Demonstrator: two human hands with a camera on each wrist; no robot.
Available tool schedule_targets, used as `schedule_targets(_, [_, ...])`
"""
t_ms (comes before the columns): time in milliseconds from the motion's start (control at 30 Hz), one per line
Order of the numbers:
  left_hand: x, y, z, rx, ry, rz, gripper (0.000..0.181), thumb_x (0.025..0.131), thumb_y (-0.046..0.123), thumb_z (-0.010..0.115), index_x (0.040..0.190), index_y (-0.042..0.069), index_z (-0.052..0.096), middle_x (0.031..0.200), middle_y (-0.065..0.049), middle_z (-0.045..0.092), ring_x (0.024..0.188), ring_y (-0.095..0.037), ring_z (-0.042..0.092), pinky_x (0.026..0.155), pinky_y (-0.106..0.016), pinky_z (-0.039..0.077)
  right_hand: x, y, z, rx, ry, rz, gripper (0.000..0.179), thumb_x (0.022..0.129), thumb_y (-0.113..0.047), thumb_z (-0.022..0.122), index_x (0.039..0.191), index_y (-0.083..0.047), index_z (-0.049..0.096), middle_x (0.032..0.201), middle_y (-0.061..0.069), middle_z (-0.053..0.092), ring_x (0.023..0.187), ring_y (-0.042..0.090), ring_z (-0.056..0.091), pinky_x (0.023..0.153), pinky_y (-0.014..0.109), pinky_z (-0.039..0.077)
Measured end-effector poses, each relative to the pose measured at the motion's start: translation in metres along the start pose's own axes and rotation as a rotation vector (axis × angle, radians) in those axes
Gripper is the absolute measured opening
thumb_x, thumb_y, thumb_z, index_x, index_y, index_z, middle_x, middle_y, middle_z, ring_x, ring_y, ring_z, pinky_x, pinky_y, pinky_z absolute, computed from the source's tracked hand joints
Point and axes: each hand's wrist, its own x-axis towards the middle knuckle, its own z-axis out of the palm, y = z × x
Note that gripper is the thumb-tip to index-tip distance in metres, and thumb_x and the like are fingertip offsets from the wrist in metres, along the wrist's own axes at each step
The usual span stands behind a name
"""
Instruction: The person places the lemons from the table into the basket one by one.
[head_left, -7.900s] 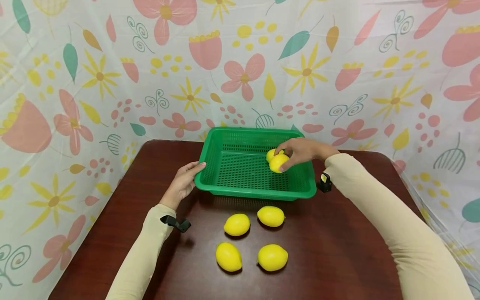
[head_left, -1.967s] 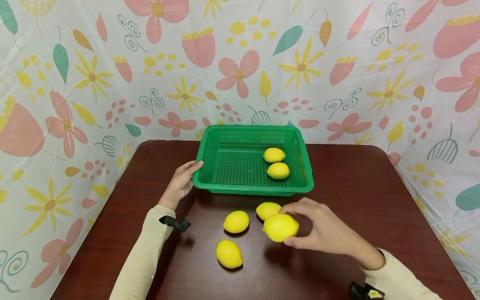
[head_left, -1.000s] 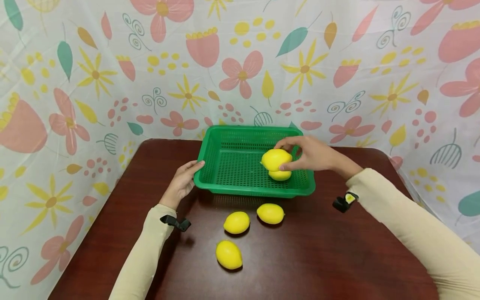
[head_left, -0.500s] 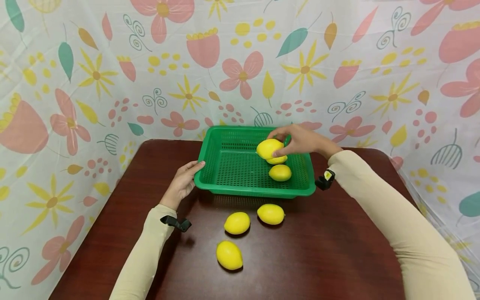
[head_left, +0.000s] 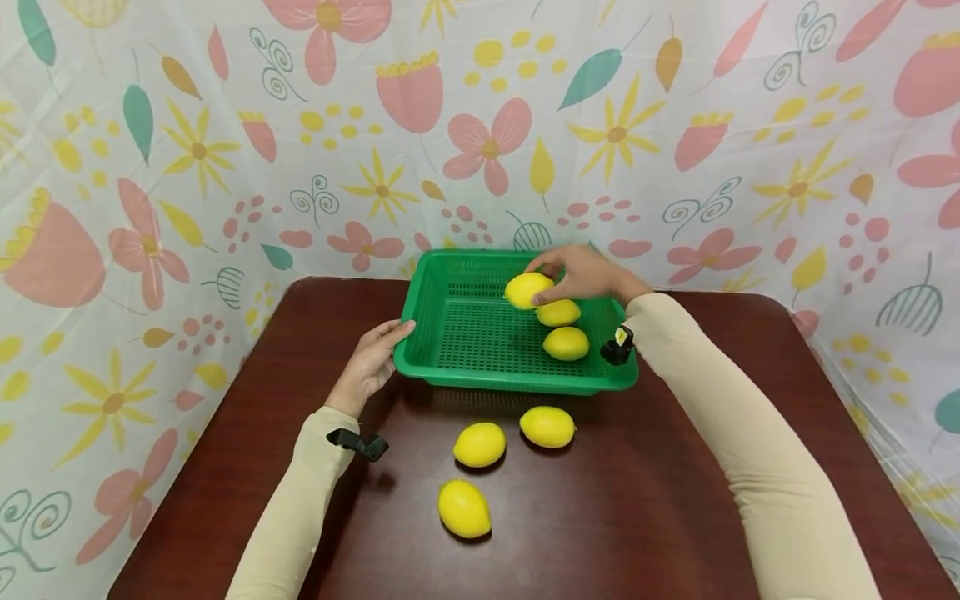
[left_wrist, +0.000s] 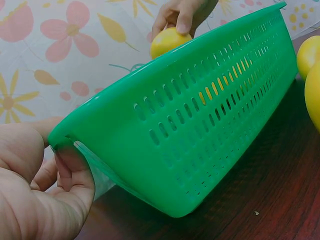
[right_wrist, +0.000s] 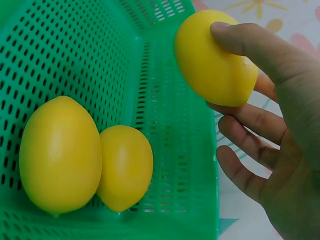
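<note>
My right hand (head_left: 585,273) pinches a lemon (right_wrist: 215,57) between thumb and fingers, over the back of the green plastic basket (head_left: 517,381). Below that hand, two more lemons lie side by side on the basket floor, a rear lemon (head_left: 558,313) and a front lemon (head_left: 566,343). At the basket's left end, my left hand (head_left: 371,362) grips the rim, thumb on top and fingers curled beneath, as the left wrist view shows. In front of the basket, three lemons rest on the table: one at the right (head_left: 548,427), a middle one (head_left: 480,445) and a nearest one (head_left: 464,508).
The dark wooden table (head_left: 637,517) carries everything. Close behind the basket hangs a flower-printed curtain (head_left: 480,125), which also runs along both sides. Slotted walls rise around the basket's floor.
My right hand put a lemon into the basket, took another from the table's right front and carried it over the basket, lately moving back and left. My left hand stayed at the rim.
</note>
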Motion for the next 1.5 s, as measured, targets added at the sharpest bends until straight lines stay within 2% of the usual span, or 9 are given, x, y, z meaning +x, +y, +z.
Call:
schedule_targets(200, [-0.002,-0.001,-0.002,0.006,0.021,-0.012,0.052,0.105,0.027,0.062,0.148,0.004,0.044,0.120,-0.006,0.058,0.101,-0.014,0.066,0.081,-0.024,0.059,0.019,0.011,0.016,0.072,-0.020,-0.004,0.053,0.086,-0.029,0.085,0.132,-0.010,0.067,0.117,0.012,0.074,0.109,0.029,0.069,0.089,0.047,0.058])
schedule_targets(433, [-0.001,-0.002,-0.001,-0.011,0.008,0.005,0.048,0.105,0.027,0.063,0.144,0.004,0.047,0.114,-0.004,0.061,0.095,-0.012,0.067,0.078,-0.023,0.059,0.032,0.022,0.028,0.021,-0.031,0.105,0.054,0.087,-0.034,0.085,0.133,-0.011,0.066,0.115,0.013,0.074,0.100,0.026,0.070,0.084,0.043,0.059])
schedule_targets(667, [-0.002,-0.002,0.001,-0.019,-0.002,-0.001,0.049,0.105,0.026,0.062,0.145,0.003,0.046,0.112,-0.003,0.062,0.094,-0.011,0.068,0.079,-0.024,0.059,0.035,0.028,0.035,0.013,-0.045,0.168,0.057,0.087,-0.037,0.084,0.135,-0.012,0.064,0.124,0.016,0.070,0.112,0.030,0.066,0.090,0.046,0.057])
schedule_targets(1033, [-0.001,-0.003,0.002,-0.043,-0.002,0.008,0.040,0.104,0.025,0.064,0.137,0.006,0.051,0.108,-0.003,0.063,0.090,-0.011,0.069,0.077,-0.024,0.060,0.038,0.035,0.045,0.004,-0.052,0.199,0.059,0.087,-0.040,0.083,0.137,-0.014,0.063,0.133,0.019,0.065,0.121,0.034,0.061,0.097,0.050,0.054])
schedule_targets(1333, [0.000,-0.003,0.001,-0.034,-0.010,0.006,0.048,0.105,0.026,0.063,0.144,0.004,0.047,0.112,-0.004,0.062,0.095,-0.012,0.068,0.080,-0.024,0.059,0.043,0.031,0.056,-0.037,-0.024,0.189,0.056,0.087,-0.037,0.085,0.134,-0.014,0.065,0.129,0.016,0.067,0.114,0.031,0.063,0.095,0.048,0.054])
schedule_targets(1500, [0.000,-0.002,0.000,-0.026,-0.008,0.007,0.050,0.105,0.026,0.062,0.146,0.003,0.045,0.113,-0.004,0.062,0.094,-0.011,0.068,0.080,-0.024,0.059,0.044,0.032,0.057,-0.087,-0.020,0.208,0.059,0.087,-0.038,0.084,0.137,-0.015,0.064,0.133,0.017,0.064,0.120,0.033,0.060,0.099,0.051,0.052])
